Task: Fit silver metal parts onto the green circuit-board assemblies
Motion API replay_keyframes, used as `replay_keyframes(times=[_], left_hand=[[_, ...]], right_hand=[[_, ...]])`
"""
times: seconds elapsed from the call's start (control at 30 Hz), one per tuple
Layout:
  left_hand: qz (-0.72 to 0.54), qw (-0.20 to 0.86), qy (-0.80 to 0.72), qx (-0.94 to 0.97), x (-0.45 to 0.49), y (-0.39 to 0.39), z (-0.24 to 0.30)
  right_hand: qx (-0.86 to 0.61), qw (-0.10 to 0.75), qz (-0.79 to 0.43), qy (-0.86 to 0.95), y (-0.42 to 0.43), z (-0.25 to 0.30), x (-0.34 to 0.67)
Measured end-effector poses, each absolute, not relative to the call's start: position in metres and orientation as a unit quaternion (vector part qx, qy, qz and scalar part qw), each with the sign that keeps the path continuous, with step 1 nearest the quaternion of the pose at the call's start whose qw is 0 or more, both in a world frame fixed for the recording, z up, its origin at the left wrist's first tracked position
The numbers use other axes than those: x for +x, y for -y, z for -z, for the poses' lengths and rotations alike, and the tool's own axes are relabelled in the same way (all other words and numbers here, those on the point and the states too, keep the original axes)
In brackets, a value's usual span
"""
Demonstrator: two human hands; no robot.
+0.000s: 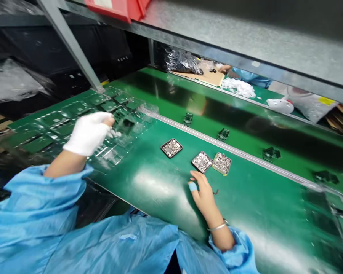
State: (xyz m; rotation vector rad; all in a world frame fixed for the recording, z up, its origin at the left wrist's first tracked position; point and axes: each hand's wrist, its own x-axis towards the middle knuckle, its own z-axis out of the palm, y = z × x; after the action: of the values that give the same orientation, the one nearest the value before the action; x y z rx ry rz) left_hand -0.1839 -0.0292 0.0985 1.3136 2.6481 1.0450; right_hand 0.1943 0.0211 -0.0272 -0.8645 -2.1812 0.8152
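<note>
My left hand (pixel 89 132), in a white glove with bare fingertips, is closed in a pinch on a small green circuit board (pixel 125 122). It holds the board over a clear plastic blister tray (pixel 104 152) at the left; motion blurs the board's details. My right hand (pixel 202 194) is bare, with blue tape on one digit, and lies open low over the green work surface (pixel 160 182). Just beyond its fingertips is a dark-edged square module (pixel 201 161). A pale-edged module (pixel 222 164) lies against it, and another dark-edged module (pixel 171 147) sits apart to the left.
Several small circuit boards, one of them a green board (pixel 223 134), lie spaced along the strip behind a metal rail (pixel 200 133). More clear trays (pixel 335 213) stand at the right. A metal shelf (pixel 231 42) overhangs the bench. Across it are a white pile (pixel 238 87) and a co-worker's blue sleeve (pixel 250 75).
</note>
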Motion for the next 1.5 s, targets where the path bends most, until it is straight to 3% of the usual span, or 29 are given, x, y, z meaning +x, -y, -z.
replay_keyframes(times=[0.2, 0.33, 0.43, 0.57, 0.67, 0.8, 1.03, 1.1, 1.23, 1.3, 1.5], left_hand=[[-0.327, 0.284, -0.711, 0.554, -0.047, 0.037, -0.017], [-0.319, 0.362, -0.650, 0.587, -0.010, 0.029, 0.004], [-0.282, 0.278, -0.690, 0.606, -0.032, 0.003, -0.001], [-0.070, 0.064, -0.758, 0.645, -0.072, -0.045, -0.008], [0.045, 0.028, -0.752, 0.657, -0.081, -0.070, -0.007], [0.069, 0.031, -0.741, 0.667, -0.075, -0.081, -0.002], [0.035, 0.024, -0.746, 0.664, -0.075, -0.075, -0.008], [-0.074, 0.064, -0.752, 0.651, -0.071, -0.062, -0.018], [-0.326, 0.268, -0.663, 0.618, -0.037, -0.020, -0.037], [-0.320, 0.329, -0.613, 0.644, -0.014, 0.001, -0.042], [-0.290, 0.361, -0.560, 0.687, 0.020, 0.035, -0.038]], right_hand=[[-0.293, 0.308, -0.311, 0.850, 0.003, 0.019, 0.174], [-0.330, 0.283, -0.318, 0.843, -0.002, 0.017, 0.184], [-0.320, 0.220, -0.310, 0.868, -0.012, 0.014, 0.197], [-0.286, 0.165, -0.292, 0.897, -0.017, 0.013, 0.202], [-0.287, 0.194, -0.294, 0.891, -0.015, 0.013, 0.202], [-0.302, 0.247, -0.300, 0.870, -0.015, 0.012, 0.205], [-0.300, 0.282, -0.302, 0.860, -0.016, 0.013, 0.206], [-0.307, 0.306, -0.307, 0.848, -0.016, 0.012, 0.205], [-0.321, 0.366, -0.373, 0.790, -0.012, 0.008, 0.202], [-0.325, 0.377, -0.434, 0.751, -0.008, 0.007, 0.199], [-0.302, 0.340, -0.623, 0.636, 0.000, 0.009, 0.195]])
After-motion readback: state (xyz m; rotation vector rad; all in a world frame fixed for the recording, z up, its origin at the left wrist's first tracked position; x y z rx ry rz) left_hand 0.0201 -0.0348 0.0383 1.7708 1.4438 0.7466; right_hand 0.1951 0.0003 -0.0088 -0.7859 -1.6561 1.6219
